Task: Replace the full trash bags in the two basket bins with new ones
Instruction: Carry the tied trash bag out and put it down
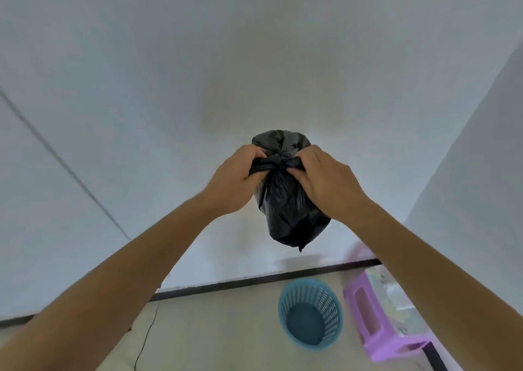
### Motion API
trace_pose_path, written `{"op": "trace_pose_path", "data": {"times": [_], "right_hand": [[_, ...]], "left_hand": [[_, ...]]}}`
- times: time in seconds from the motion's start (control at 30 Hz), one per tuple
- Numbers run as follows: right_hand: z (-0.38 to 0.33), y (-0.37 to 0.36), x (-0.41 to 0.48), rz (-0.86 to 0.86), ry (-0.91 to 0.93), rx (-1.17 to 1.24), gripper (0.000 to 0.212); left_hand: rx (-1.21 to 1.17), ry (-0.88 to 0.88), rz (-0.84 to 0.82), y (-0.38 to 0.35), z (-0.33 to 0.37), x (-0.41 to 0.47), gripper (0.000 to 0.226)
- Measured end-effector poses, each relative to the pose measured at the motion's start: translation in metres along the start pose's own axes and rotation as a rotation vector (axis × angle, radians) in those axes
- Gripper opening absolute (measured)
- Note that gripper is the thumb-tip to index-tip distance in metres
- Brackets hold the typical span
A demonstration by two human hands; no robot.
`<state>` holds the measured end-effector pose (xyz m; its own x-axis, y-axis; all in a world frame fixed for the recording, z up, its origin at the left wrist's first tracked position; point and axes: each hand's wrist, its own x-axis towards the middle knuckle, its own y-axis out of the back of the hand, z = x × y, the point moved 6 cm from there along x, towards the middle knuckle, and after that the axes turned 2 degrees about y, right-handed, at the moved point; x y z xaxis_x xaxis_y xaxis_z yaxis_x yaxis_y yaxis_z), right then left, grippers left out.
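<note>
Our left hand (240,179) and right hand (325,183) hold the bag (288,212) up before the wall (254,59), fingers curled tight round the two ends of its knot (280,161). We judge it soft, light, slippery film, best gripped just under that knot. Below stands the unlined bin (310,318).

Soft, even, cool indoor light, faint shadow on the wall (300,260), wide-angle bending at edges, slight overall softness.
</note>
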<state>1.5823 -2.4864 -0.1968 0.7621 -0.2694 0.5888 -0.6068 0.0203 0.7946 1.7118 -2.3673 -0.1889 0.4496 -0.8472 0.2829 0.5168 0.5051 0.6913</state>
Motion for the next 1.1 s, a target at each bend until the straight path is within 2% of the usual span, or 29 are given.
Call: {"op": "trace_pose_path", "data": {"times": [0.17, 0.27, 0.37, 0.47, 0.57, 0.63, 0.73, 0.9, 1.1], "right_hand": [[-0.126, -0.019, 0.021, 0.026, 0.297, 0.230, 0.028], [-0.228, -0.022, 0.030, 0.031, 0.445, 0.355, 0.027], [-0.347, -0.020, 0.028, 0.030, 0.596, 0.461, 0.024], [-0.475, -0.021, 0.018, -0.001, 0.742, 0.544, 0.025], [-0.602, -0.024, 0.001, -0.057, 0.850, 0.630, 0.022], [-0.681, -0.027, -0.012, -0.064, 0.929, 0.687, 0.020], [-0.784, -0.027, -0.034, -0.056, 1.016, 0.795, 0.018], [-0.908, -0.046, -0.046, -0.098, 1.079, 0.899, 0.018], [-1.022, -0.116, -0.025, -0.155, 1.096, 0.921, 0.022]], "left_hand": [[0.111, 0.234, 0.242, 0.093, -0.015, -0.120, 0.015], [0.180, 0.364, 0.386, 0.159, -0.023, -0.209, 0.015], [0.217, 0.488, 0.553, 0.225, -0.028, -0.310, 0.024], [0.259, 0.540, 0.716, 0.284, -0.033, -0.420, 0.026], [0.247, 0.601, 0.821, 0.336, -0.040, -0.529, 0.036], [0.242, 0.638, 0.895, 0.371, -0.051, -0.597, 0.033], [0.305, 0.736, 0.969, 0.419, -0.072, -0.686, 0.015], [0.366, 0.820, 1.045, 0.486, -0.108, -0.780, 0.015], [0.428, 0.826, 1.080, 0.562, -0.194, -0.835, 0.013]]}}
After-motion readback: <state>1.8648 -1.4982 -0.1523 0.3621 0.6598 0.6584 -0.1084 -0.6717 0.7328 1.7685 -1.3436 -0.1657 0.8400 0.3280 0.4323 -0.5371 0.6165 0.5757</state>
